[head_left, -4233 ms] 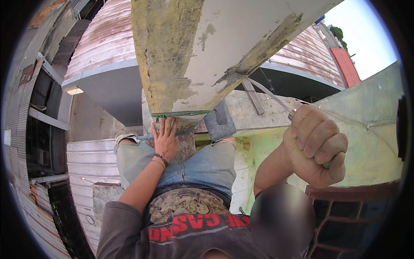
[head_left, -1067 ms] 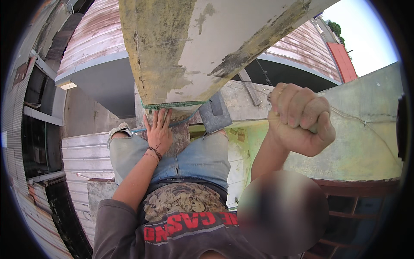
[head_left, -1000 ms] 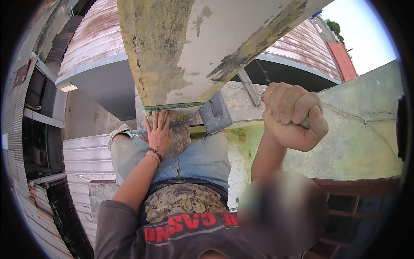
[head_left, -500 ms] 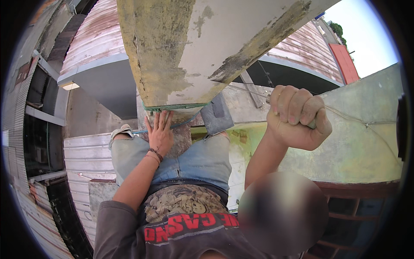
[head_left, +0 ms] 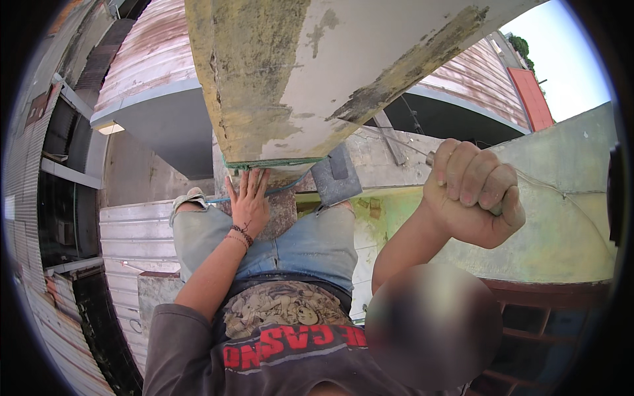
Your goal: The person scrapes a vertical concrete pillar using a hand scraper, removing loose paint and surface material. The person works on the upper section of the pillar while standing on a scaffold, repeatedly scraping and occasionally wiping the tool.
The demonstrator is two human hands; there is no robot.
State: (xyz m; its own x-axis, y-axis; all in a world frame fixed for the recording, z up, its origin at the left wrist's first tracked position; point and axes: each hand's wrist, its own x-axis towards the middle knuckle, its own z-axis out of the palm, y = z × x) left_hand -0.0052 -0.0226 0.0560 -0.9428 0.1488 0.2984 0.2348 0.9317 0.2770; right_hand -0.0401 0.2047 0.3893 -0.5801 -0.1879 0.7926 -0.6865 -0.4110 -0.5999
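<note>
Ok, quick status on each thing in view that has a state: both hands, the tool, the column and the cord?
left hand: open, fingers spread flat against the column base
right hand: closed in a fist around the tool handle, raised
trowel: held by its handle, blade tilted beside the column base
concrete column: leaning across the view, plaster patchy and stained
green cord: wrapped around the column's lower end

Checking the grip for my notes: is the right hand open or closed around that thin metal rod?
Closed. The right hand is a fist, fingers curled over the thin metal rod, whose end pokes out.
</note>
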